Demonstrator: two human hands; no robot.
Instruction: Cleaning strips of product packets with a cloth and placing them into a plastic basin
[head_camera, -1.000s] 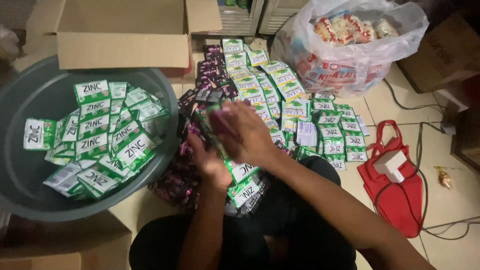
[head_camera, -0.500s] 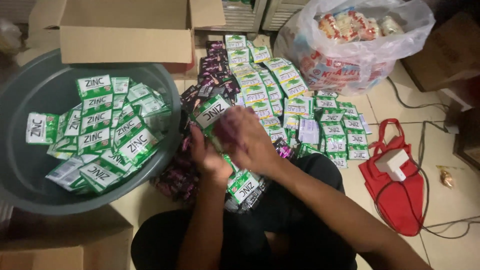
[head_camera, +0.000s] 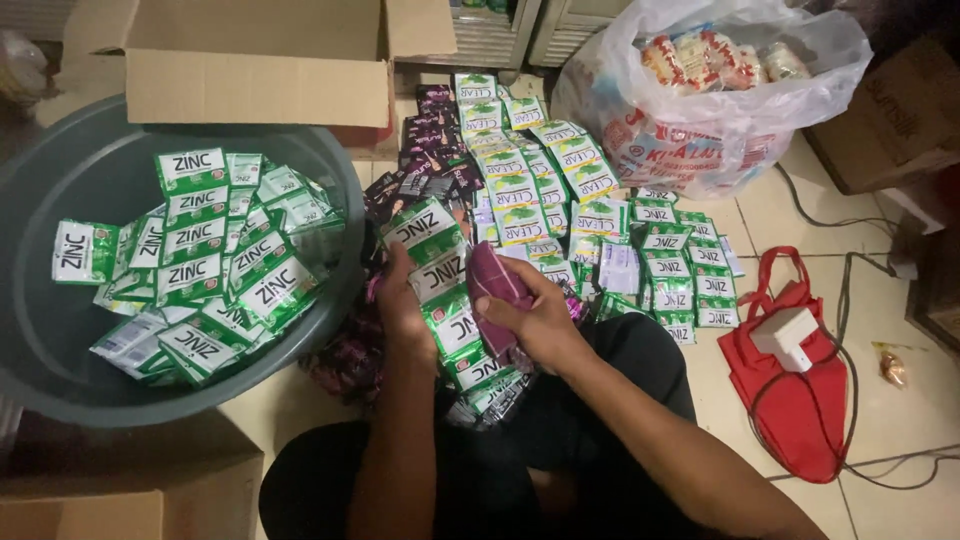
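Observation:
My left hand (head_camera: 402, 305) grips a strip of green and white sachets (head_camera: 440, 275) that runs from above the hand down into my lap. My right hand (head_camera: 535, 315) pinches a dark purple sachet (head_camera: 497, 283) right beside that strip. To the left stands a grey round basin (head_camera: 60, 350) holding several strips of the same green sachets (head_camera: 210, 250). More green sachet strips (head_camera: 560, 200) and dark purple ones (head_camera: 430, 140) lie spread on the tiled floor ahead of me.
An open cardboard box (head_camera: 260, 70) sits behind the basin. A tied plastic bag of packaged goods (head_camera: 720, 100) is at the back right. A red cloth bag (head_camera: 790, 390) with a white adapter and cables lies on the right. Another carton (head_camera: 885, 120) stands far right.
The green strip has been drawn up and out to the left by my left hand. My right hand has opened away from it and now shows a purple sachet in its fingers.

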